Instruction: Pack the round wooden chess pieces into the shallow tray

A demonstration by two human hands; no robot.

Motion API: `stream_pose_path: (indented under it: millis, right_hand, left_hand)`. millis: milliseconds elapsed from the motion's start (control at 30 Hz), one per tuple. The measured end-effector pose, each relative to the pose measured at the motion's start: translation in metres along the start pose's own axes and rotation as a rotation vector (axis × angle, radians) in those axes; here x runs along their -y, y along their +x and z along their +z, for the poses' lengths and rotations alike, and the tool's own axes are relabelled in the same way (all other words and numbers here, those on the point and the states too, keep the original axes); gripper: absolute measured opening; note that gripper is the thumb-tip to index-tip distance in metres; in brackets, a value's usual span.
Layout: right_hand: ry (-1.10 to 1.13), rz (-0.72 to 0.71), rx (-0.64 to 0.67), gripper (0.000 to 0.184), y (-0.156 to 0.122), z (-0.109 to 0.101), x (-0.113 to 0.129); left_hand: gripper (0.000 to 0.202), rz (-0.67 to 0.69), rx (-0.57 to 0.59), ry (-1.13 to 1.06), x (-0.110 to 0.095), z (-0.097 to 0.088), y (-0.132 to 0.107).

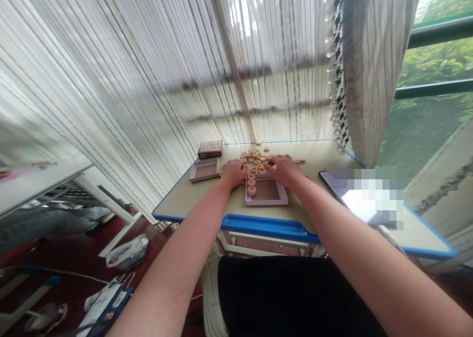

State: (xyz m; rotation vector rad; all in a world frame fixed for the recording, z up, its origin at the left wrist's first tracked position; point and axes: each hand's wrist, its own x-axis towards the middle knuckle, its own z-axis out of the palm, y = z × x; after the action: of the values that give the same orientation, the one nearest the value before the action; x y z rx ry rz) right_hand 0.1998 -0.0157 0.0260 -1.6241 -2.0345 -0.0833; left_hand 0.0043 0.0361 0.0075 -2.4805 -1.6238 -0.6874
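Round wooden Chinese chess pieces (252, 160), several with red characters, lie in a loose pile on the desk. In front of them sits a shallow pale box tray (266, 202), with a column of red-marked pieces (252, 190) along its left side. My left hand (234, 172) is at the pile's left edge, its fingers curled together; whatever is under the fingertips is hidden. On the other side, my right hand (284, 169) reaches in over the tray's far right corner. Its thumb and fingers are apart, close to the pieces.
A second shallow tray (192, 178) lies at the left, with a brown box (210, 149) behind it. On the right rests a tablet-like device (340, 188), partly blurred. The desk (177, 199) has a blue edge; string curtains (166, 81) hang behind. Bags (127, 252) lie on the floor.
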Motion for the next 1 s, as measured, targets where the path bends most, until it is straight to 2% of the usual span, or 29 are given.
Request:
stream_pose_path:
  millis: [100,300,433,533,767,867,1000]
  right_hand:
    - [0.013,-0.005,-0.009,0.035,0.0,0.001,-0.002]
    - [0.006,-0.008,0.015,0.035,0.0,0.003,-0.006]
    - [-0.008,-0.032,0.032,0.041,0.0,0.005,-0.004]
    - [-0.006,-0.034,0.048,0.044,-0.001,0.005,-0.003]
    - [0.009,-0.034,0.063,0.043,0.0,0.006,-0.004]
    - [0.032,-0.029,0.029,0.036,-0.001,0.006,-0.003]
    - [0.116,-0.108,-0.023,0.022,-0.005,0.002,0.004]
  left_hand:
    - [0.03,-0.007,0.023,0.045,0.0,0.001,-0.001]
    - [0.029,-0.021,-0.001,0.068,-0.003,0.0,-0.004]
    - [0.026,0.004,0.014,0.018,-0.002,-0.002,-0.003]
    - [0.024,-0.032,0.019,-0.047,0.001,-0.001,-0.002]
    - [0.025,-0.136,-0.078,-0.148,0.004,0.0,-0.002]
    - [0.025,-0.115,-0.135,-0.297,0.002,-0.003,0.0]
    - [0.04,-0.077,-0.144,-0.778,-0.006,-0.005,0.002]
